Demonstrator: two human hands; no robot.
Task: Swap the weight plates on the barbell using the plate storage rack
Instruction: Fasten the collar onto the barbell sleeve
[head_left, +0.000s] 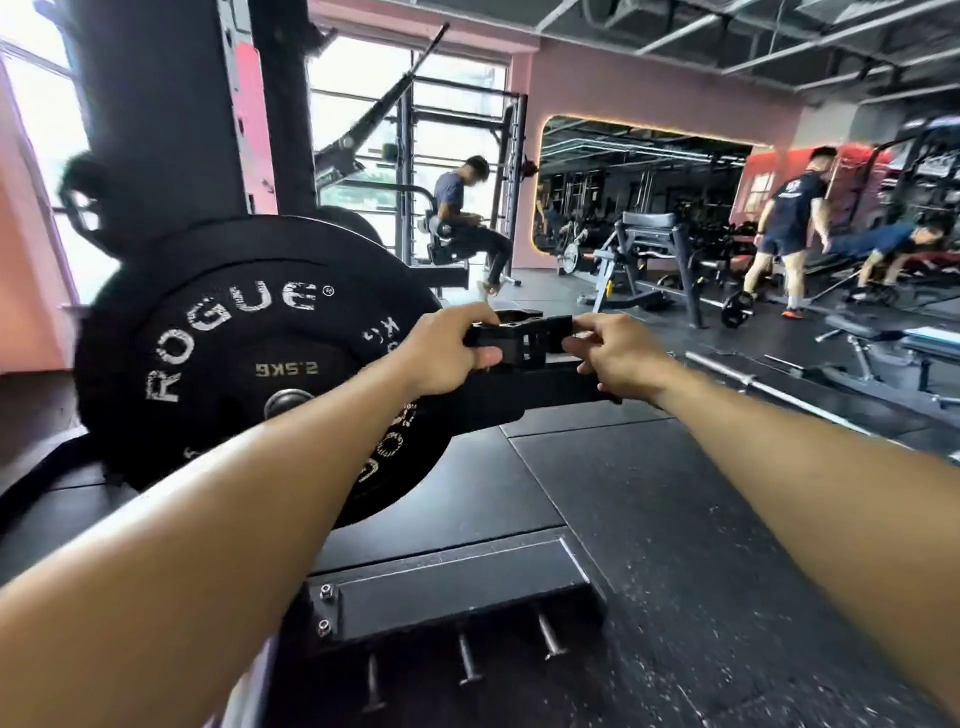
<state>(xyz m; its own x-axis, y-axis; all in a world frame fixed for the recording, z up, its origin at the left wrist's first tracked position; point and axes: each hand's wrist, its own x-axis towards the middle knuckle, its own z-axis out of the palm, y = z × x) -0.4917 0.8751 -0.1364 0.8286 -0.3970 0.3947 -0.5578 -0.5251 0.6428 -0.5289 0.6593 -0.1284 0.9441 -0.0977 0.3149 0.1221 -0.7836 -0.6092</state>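
A large black Rogue bumper plate (208, 332) sits on the barbell, with a small 2.5 kg plate (285, 370) in front of it and the sleeve end (284, 402) showing at the centre. My left hand (447, 348) and my right hand (615, 353) both grip a black barbell collar clamp (524, 338), held in the air to the right of the plates. The left hand pinches its left end, the right hand its right end.
A black rack upright (156, 104) rises behind the plates. A bolted base plate with pegs (441, 608) lies on the black rubber floor below. A bare barbell (727, 369), benches (909, 348) and other people (789, 228) are at the right and back.
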